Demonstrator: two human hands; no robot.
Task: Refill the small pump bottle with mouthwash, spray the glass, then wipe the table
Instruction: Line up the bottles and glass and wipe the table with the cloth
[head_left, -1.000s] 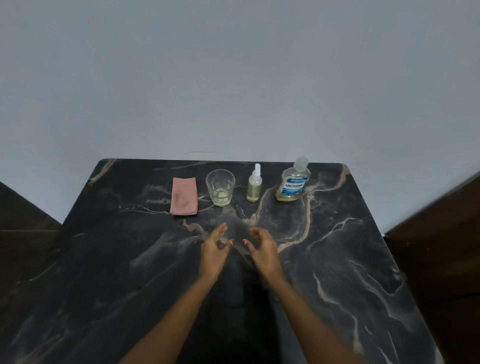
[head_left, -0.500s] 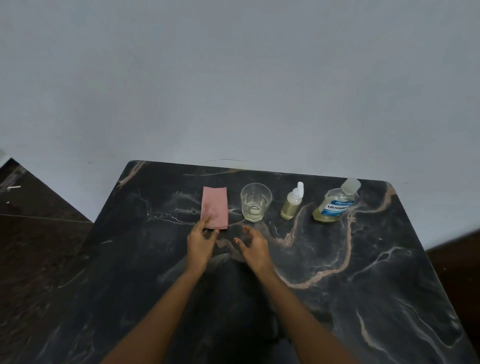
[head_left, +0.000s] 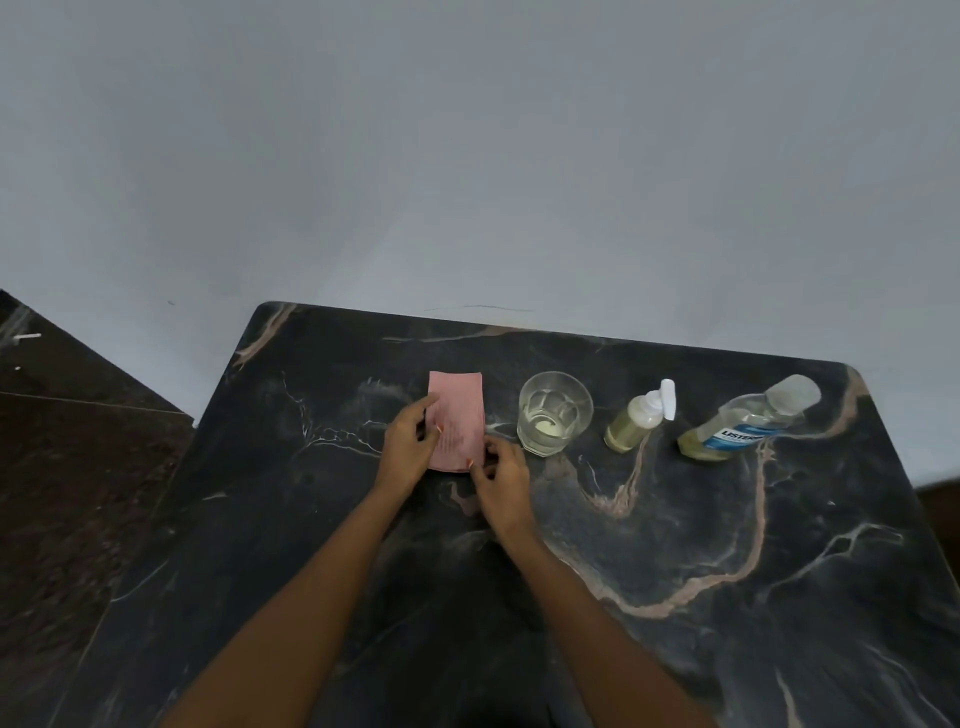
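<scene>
A folded pink cloth (head_left: 460, 410) lies flat on the black marble table (head_left: 675, 545). My left hand (head_left: 408, 441) rests its fingers on the cloth's left edge. My right hand (head_left: 501, 475) pinches the cloth's near right corner. To the right of the cloth stand a clear glass (head_left: 554, 412) with a little pale liquid, a small pump bottle (head_left: 636, 418) with yellowish liquid and a white nozzle, and a mouthwash bottle (head_left: 748, 421) with a blue label and clear cap.
A plain grey wall (head_left: 467, 156) rises right behind the table's far edge. Dark floor (head_left: 62, 467) lies to the left of the table and shows at the far right. The table's near half holds only my forearms.
Both hands moved forward and left from the table's middle onto the pink cloth. The view shifted left, so the objects now sit further right in the frame.
</scene>
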